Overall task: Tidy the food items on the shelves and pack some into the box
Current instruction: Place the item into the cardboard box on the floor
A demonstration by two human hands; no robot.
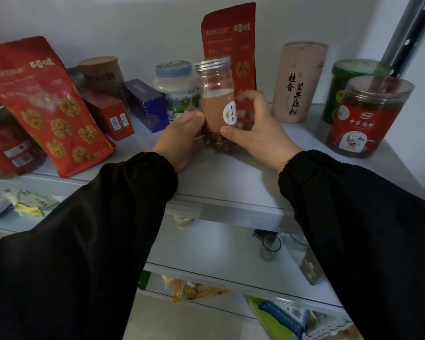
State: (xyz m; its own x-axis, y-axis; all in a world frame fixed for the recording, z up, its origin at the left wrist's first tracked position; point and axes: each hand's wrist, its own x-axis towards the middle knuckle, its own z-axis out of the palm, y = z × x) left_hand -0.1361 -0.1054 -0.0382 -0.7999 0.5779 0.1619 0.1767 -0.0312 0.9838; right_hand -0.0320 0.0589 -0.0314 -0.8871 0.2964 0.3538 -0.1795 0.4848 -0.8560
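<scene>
A clear jar [216,94] with a silver screw lid and a round white label stands on the top shelf [231,175]. My left hand [182,138] grips its lower left side. My right hand [255,128] holds its right side with the thumb low on the jar, while its fingers pinch the bottom of a tall red walnut pouch [231,47] standing behind the jar. The jar's base is partly hidden by both hands.
On the same shelf: a large red walnut pouch [49,106] and a dark jar [8,143] at left, red and purple boxes [145,104], a blue-lidded tub [176,87], a pink canister [299,82], a green tub [349,87], a red goji jar [368,119]. Lower shelves hold snack packets [199,290].
</scene>
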